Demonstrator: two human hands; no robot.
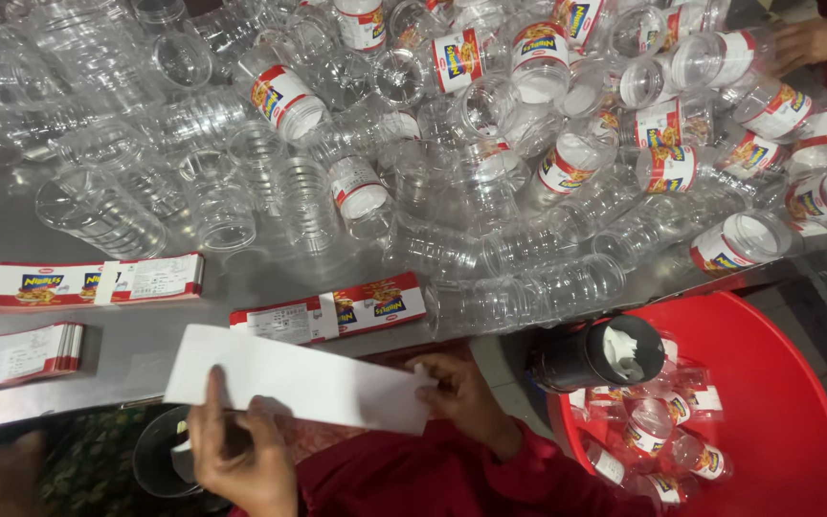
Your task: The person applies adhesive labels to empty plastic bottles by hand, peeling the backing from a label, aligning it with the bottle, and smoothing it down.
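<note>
**A small packing workshop where jars get their labels**

This is a hand-labelling bench, not a home; a steel table [145, 345] carries a heap of clear plastic jars [241, 163] from nine o'clock across to three o'clock, many bare, others toward one o'clock already wrapped in red and yellow labels [662, 120]; banded stacks of flat labels [93, 282] lie at nine o'clock and centre; a red tub [777, 402] at four o'clock holds labelled jars [653, 431]; another worker's hand [811, 40] reaches in at two o'clock.
</note>
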